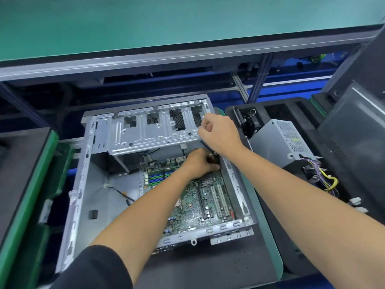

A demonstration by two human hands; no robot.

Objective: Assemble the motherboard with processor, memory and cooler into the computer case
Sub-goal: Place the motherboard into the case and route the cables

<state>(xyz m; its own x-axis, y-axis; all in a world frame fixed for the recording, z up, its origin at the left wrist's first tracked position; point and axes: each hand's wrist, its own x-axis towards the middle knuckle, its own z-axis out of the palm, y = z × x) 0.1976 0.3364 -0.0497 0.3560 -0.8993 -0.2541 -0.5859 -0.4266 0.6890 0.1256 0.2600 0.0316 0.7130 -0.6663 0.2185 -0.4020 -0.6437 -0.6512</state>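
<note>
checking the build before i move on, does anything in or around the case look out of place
Only the power supply: it sits outside the computer case on the right, its wires loose. The motherboard lies flat inside; both hands work at its far edge.

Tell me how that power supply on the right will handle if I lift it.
The power supply is a boxy metal unit, so probably rigid and heavy for its size. Its loose wire bundle would likely dangle and could snag. It sits tilted, so it may shift when nudged.
</note>
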